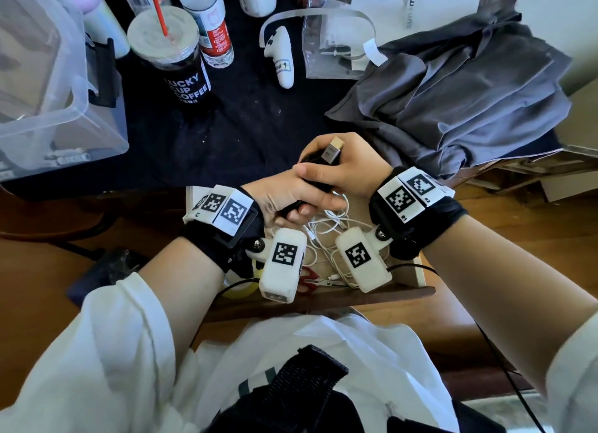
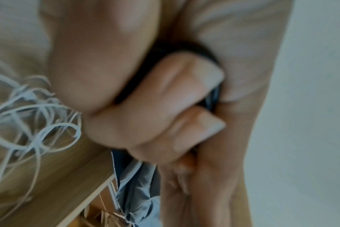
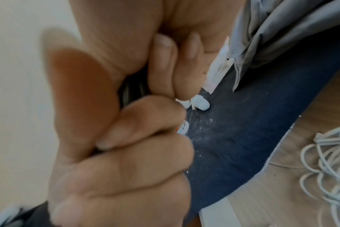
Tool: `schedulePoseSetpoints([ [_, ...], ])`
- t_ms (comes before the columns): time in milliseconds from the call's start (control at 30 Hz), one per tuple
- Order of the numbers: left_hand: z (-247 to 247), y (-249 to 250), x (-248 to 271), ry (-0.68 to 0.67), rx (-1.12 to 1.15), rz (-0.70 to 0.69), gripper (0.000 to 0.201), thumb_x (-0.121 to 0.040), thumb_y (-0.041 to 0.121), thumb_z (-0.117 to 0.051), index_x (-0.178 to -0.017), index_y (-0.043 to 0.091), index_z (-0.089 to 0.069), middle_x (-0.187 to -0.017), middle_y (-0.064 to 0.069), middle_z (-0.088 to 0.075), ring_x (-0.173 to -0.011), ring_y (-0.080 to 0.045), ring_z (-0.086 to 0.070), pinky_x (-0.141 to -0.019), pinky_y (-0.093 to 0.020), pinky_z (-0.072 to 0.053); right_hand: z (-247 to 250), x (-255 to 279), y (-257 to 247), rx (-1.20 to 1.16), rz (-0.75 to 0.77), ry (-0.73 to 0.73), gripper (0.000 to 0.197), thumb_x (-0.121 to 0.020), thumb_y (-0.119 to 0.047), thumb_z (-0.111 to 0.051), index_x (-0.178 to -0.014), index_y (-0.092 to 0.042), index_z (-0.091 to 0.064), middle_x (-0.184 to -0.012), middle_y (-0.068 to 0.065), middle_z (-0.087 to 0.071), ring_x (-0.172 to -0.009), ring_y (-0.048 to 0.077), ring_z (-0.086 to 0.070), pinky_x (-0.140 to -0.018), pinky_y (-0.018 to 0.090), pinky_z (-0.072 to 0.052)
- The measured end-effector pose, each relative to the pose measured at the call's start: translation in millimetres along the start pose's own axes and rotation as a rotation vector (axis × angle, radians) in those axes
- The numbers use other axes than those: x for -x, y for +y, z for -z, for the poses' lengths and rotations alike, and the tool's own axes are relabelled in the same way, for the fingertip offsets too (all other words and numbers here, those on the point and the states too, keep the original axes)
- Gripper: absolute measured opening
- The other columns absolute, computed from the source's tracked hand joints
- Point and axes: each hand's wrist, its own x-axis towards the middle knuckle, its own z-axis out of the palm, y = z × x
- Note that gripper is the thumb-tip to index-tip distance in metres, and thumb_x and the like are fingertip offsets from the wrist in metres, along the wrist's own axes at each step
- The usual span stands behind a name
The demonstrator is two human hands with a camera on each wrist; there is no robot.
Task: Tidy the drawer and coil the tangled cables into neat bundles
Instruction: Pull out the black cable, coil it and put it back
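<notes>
Head view: above, facing down on both wrists. Wrist views: very close, blurred, both sharing white cables (image 2: 35,122) in drawer (image 1: 417,271).

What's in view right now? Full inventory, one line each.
black cable: 1, black with a silver plug, held in both hands above the drawer
white cables: tangle, count unclear, white, in the drawer
drawer: 1, wood, open, below the hands
scissors: 1, red handles, drawer front
coffee cup: 1, black, red straw, on the dark table
water bottle: 1, clear, red label, behind the cup
controller: 1, white, table centre
plastic bin: 1, clear, table left
grey cloth: 1, grey, table right
left hand: grips the cable
right hand: grips the cable
</notes>
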Motion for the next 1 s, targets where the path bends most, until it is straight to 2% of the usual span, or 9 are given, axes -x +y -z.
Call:
schedulePoseSetpoints([
  [100, -1.3, -12.7, 0.9, -0.091, 0.118, 0.007, 0.023, -0.072, 0.011, -0.063, -0.049, 0.014, -0.065, -0.04, 0.004, -0.041, -0.029, -0.002, -0.032, -0.027, -0.011, -0.019, -4.5, 11.1, 9.1, 0.011, -0.012, 0.039, 0.012, -0.08, -0.024, -0.071, -0.072, -0.025, -0.062, -0.069, -0.009, -0.062, -0.065, 0.001, -0.056, -0.066, 0.018, -0.047],
  [167, -6.3, -23.3, 1.6, -0.126, 0.179, 0.003, 0.009, -0.073, 0.002, -0.069, -0.071, 0.007, -0.062, -0.049, 0.002, -0.048, -0.036, -0.003, -0.038, -0.029, -0.011, -0.025, -4.5, 21.8, 19.0, -0.034, -0.033, 0.065, 0.011, -0.079, -0.024, -0.07, -0.072, -0.026, -0.061, -0.069, -0.009, -0.061, -0.063, -0.001, -0.056, -0.064, 0.018, -0.047],
  [233, -8.2, -36.1, -2.3, -0.103, 0.186, 0.041, 0.014, -0.076, 0.002, -0.068, -0.082, 0.004, -0.055, -0.055, -0.001, -0.052, -0.041, -0.006, -0.043, -0.031, -0.012, -0.03, -10.6, 28.1, 33.6, -0.089, -0.085, 0.071, 0.009, -0.076, -0.026, -0.07, -0.072, -0.026, -0.062, -0.07, -0.009, -0.061, -0.064, 0.0, -0.056, -0.065, 0.019, -0.047],
  [367, -10.6, -58.3, -12.4, -0.093, 0.043, 0.154, 0.015, -0.089, 0.008, -0.057, -0.076, 0.009, -0.05, -0.047, 0.006, -0.044, -0.035, -0.001, -0.033, -0.031, -0.011, -0.024, -32.9, 35.5, 62.2, -0.12, -0.153, 0.078, 0.013, -0.08, -0.014, -0.07, -0.075, -0.024, -0.062, -0.074, -0.009, -0.06, -0.068, -0.004, -0.056, -0.071, 0.013, -0.045],
  [467, -4.0, -78.2, -19.6, 0.049, 0.107, 0.22, 0.016, -0.092, 0.01, -0.055, -0.077, 0.012, -0.051, -0.047, 0.006, -0.039, -0.033, -0.001, -0.03, -0.029, -0.011, -0.021, -48.6, 40.4, 88.8, -0.155, -0.227, 0.071, 0.014, -0.083, -0.014, -0.066, -0.097, -0.013, -0.062, -0.085, -0.006, -0.061, -0.076, -0.001, -0.057, -0.075, 0.014, -0.047],
  [567, 10.6, -100.7, -22.3, 0.289, 0.237, 0.256, 0.017, -0.092, 0.011, -0.054, -0.076, 0.011, -0.051, -0.046, 0.005, -0.039, -0.033, -0.003, -0.03, -0.029, -0.012, -0.019, -51.6, 50.9, 122.0, -0.102, -0.379, 0.109, 0.03, -0.086, -0.025, -0.062, -0.115, -0.016, -0.057, -0.089, -0.005, -0.057, -0.07, 0.001, -0.054, -0.061, 0.012, -0.044],
  [667, 27.4, -116.5, -22.8, 0.446, 0.378, 0.265, 0.019, -0.093, 0.011, -0.054, -0.075, 0.011, -0.046, -0.044, 0.005, -0.039, -0.032, -0.003, -0.031, -0.029, -0.013, -0.018, -36.0, 63.9, 148.6, -0.062, -0.519, 0.238, 0.034, -0.089, -0.02, -0.06, -0.12, -0.01, -0.055, -0.087, -0.002, -0.056, -0.071, 0.008, -0.053, -0.057, 0.013, -0.045],
  [833, 38.0, -123.4, -22.5, 0.507, 0.451, 0.261, 0.015, -0.094, 0.013, -0.052, -0.08, 0.012, -0.048, -0.042, 0.006, -0.04, -0.03, -0.003, -0.032, -0.027, -0.014, -0.02, 7.1, 74.3, 168.0, -0.154, -0.661, 0.415, 0.034, -0.09, -0.004, -0.055, -0.123, 0.0, -0.049, -0.079, 0.0, -0.051, -0.047, -0.001, -0.056, -0.042, 0.011, -0.044],
  [1000, 34.5, -122.6, -33.4, 0.482, 0.418, 0.26, 0.018, -0.094, 0.015, -0.053, -0.077, 0.014, -0.046, -0.044, 0.006, -0.039, -0.032, -0.003, -0.031, -0.029, -0.014, -0.02, 22.4, 77.4, 169.0, -0.146, -0.682, 0.408, 0.027, -0.09, -0.002, -0.053, -0.116, -0.009, -0.052, -0.078, 0.0, -0.053, -0.053, 0.002, -0.058, -0.045, 0.013, -0.045],
])
